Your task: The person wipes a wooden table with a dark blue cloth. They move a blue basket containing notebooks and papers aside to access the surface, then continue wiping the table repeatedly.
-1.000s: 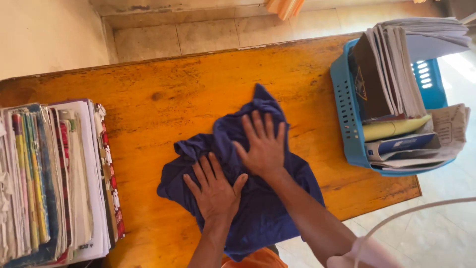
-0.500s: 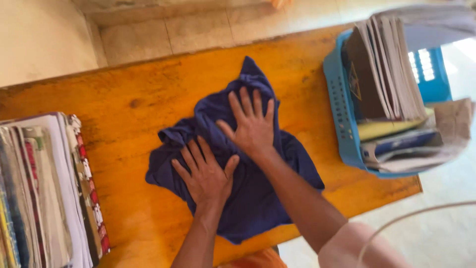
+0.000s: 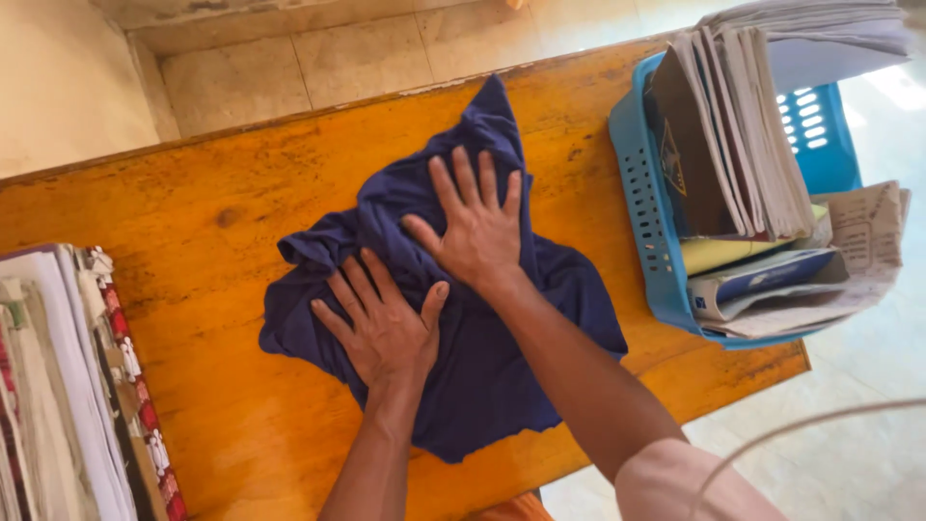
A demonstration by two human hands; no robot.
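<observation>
Both hands, left hand point(image 3: 384, 328) and right hand point(image 3: 476, 234), press flat with splayed fingers point(image 3: 453, 183); crumpled blue cloth point(image 3: 482, 367) lies directly beneath on desk point(image 3: 193, 193).

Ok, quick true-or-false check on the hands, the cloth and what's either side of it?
1. Both hands, left hand and right hand, lie flat on the cloth. True.
2. The cloth is red. False: it is dark blue.
3. A blue basket of papers sits right of the cloth. True.
4. The cloth lies folded in a neat square. False: it is crumpled.
5. The table is bare metal. False: it is orange-brown wood.
</observation>
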